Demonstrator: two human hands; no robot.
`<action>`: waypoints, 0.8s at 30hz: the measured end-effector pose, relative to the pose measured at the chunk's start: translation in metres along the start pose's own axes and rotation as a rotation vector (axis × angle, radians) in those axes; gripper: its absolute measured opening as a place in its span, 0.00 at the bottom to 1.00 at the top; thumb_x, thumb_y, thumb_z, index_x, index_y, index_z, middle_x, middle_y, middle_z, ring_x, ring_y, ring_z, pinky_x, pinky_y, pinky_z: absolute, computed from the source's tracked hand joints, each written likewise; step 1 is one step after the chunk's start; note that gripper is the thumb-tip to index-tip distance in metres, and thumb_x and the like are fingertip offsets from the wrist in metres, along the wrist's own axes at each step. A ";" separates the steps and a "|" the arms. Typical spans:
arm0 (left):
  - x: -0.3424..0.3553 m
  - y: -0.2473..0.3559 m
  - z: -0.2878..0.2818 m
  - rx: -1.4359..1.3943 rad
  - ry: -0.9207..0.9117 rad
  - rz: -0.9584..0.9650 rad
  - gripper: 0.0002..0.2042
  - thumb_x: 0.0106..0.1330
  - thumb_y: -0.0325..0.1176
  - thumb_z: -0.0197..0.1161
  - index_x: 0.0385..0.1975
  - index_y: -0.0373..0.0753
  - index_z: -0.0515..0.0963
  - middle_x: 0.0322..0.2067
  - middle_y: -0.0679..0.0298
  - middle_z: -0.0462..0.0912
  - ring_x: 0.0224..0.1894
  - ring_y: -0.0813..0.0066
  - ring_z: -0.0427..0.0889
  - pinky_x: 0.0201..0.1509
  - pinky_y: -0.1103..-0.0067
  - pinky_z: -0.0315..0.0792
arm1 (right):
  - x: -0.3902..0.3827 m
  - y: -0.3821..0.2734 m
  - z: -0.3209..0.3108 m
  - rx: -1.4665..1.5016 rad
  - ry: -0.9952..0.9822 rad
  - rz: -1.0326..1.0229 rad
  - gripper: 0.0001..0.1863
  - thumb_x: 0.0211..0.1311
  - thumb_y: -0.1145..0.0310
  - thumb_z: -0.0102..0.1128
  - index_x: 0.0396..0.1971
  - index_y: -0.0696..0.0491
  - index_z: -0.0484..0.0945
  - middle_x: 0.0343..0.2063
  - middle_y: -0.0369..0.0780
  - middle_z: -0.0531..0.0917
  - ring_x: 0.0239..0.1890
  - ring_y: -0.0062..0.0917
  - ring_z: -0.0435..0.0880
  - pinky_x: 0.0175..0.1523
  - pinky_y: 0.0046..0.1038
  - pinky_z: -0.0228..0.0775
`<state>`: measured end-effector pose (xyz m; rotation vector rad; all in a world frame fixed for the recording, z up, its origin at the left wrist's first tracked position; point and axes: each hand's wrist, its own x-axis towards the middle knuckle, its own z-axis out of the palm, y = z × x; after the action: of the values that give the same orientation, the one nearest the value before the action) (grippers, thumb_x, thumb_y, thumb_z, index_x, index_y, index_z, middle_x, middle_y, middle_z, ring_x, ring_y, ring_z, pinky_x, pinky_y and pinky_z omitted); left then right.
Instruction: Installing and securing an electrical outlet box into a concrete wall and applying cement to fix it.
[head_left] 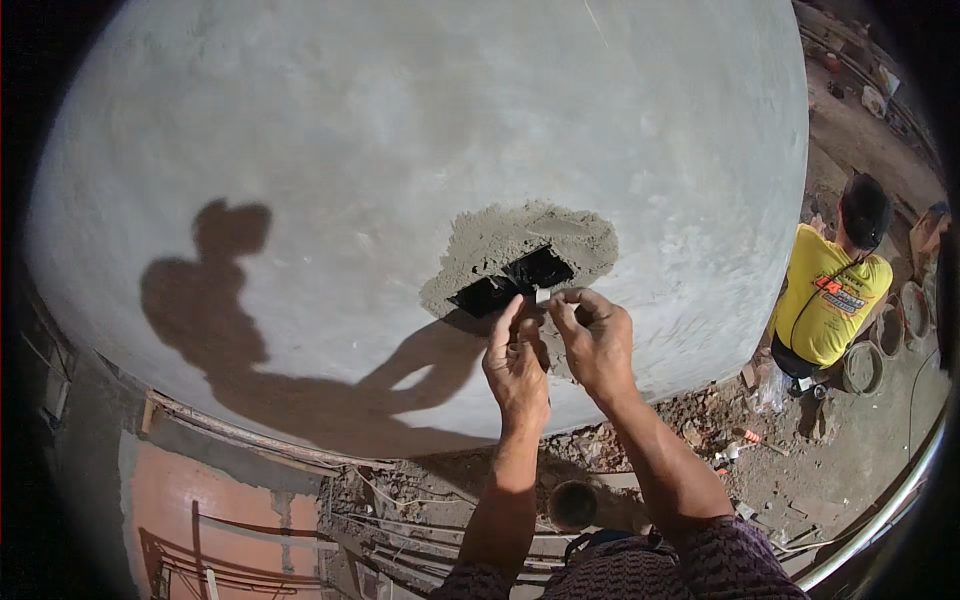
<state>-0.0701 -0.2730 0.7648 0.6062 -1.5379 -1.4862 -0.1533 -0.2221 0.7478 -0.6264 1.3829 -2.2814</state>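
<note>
Two black recessed boxes (540,267) sit side by side in a rough patch of wet-looking mortar (505,230) on the grey plastered wall (400,120). My left hand (515,370) is just below the left box, index finger raised toward its lower edge and the other fingers curled; whatever they may hold is hidden. My right hand (598,345) pinches a small pale flat piece (543,296) at the bottom edge of the right box, close beside my left fingertips. The shadow of my head and arms falls across the wall.
A person in a yellow shirt (830,300) is low down at the right, near several buckets (862,368). Rubble (700,440), cables and planks lie along the foot of the wall. A metal pipe (880,515) curves at lower right, and an orange panel (205,480) is at lower left.
</note>
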 end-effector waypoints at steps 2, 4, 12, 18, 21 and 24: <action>0.006 0.001 -0.007 0.053 0.118 0.047 0.14 0.75 0.33 0.60 0.58 0.39 0.75 0.30 0.76 0.75 0.22 0.92 0.63 0.24 0.90 0.56 | 0.009 -0.013 0.009 -0.292 0.127 -0.187 0.07 0.64 0.72 0.63 0.38 0.56 0.85 0.24 0.44 0.86 0.18 0.23 0.79 0.29 0.27 0.72; 0.010 0.003 -0.012 0.029 0.145 0.000 0.13 0.76 0.31 0.58 0.58 0.41 0.74 0.31 0.76 0.76 0.23 0.92 0.63 0.25 0.90 0.57 | 0.018 -0.010 0.017 -0.353 0.171 -0.254 0.07 0.63 0.73 0.61 0.38 0.54 0.85 0.28 0.47 0.87 0.23 0.36 0.86 0.31 0.32 0.75; 0.029 0.008 -0.021 -0.061 -0.031 -0.120 0.13 0.77 0.34 0.56 0.58 0.42 0.73 0.31 0.75 0.76 0.23 0.91 0.64 0.24 0.88 0.57 | 0.030 -0.011 0.038 -0.444 0.179 -0.114 0.11 0.66 0.70 0.58 0.40 0.58 0.86 0.23 0.49 0.86 0.26 0.31 0.88 0.33 0.30 0.76; 0.040 0.003 -0.020 -0.045 -0.018 -0.138 0.11 0.76 0.33 0.57 0.55 0.42 0.74 0.32 0.74 0.77 0.25 0.89 0.68 0.26 0.87 0.61 | 0.030 -0.007 0.042 -0.528 0.193 -0.157 0.10 0.65 0.70 0.57 0.38 0.59 0.85 0.26 0.49 0.87 0.29 0.36 0.89 0.35 0.33 0.77; 0.042 0.003 -0.018 -0.096 0.002 -0.181 0.10 0.75 0.32 0.58 0.53 0.43 0.75 0.32 0.74 0.77 0.27 0.88 0.70 0.28 0.87 0.64 | 0.033 -0.003 0.040 -0.500 0.162 -0.185 0.10 0.65 0.71 0.56 0.38 0.59 0.83 0.26 0.49 0.87 0.29 0.38 0.89 0.36 0.34 0.77; 0.045 0.002 -0.022 -0.181 -0.024 -0.228 0.12 0.73 0.32 0.61 0.53 0.40 0.74 0.28 0.73 0.76 0.20 0.89 0.63 0.21 0.86 0.57 | 0.034 -0.004 0.041 -0.512 0.132 -0.168 0.10 0.66 0.71 0.55 0.39 0.59 0.82 0.27 0.49 0.87 0.30 0.39 0.89 0.37 0.35 0.78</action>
<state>-0.0732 -0.3216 0.7756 0.6751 -1.3685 -1.7882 -0.1588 -0.2683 0.7739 -0.7798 2.0780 -2.1232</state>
